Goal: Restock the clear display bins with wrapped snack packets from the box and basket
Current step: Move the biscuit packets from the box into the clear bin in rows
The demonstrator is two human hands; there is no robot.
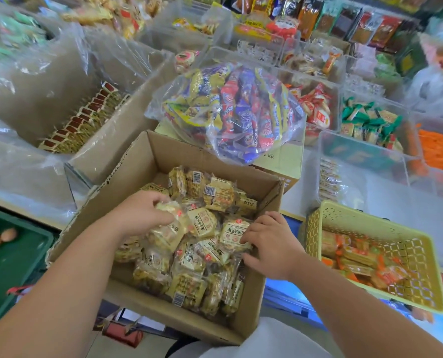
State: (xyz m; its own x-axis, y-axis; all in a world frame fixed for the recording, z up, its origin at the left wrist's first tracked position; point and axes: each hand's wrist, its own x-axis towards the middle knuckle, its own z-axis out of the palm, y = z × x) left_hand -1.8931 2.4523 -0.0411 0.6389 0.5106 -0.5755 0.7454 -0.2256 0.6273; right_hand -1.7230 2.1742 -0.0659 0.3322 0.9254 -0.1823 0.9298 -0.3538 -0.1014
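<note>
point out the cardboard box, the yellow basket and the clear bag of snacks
cardboard box (140, 166): head view, inner left wall
yellow basket (357, 220): head view, far wall
clear bag of snacks (230, 109): head view, middle of the bag

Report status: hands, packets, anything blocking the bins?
Left hand grips a wrapped packet in the cardboard box. Right hand pinches another packet. Clear bag of mixed snacks sits just beyond the box.
</note>
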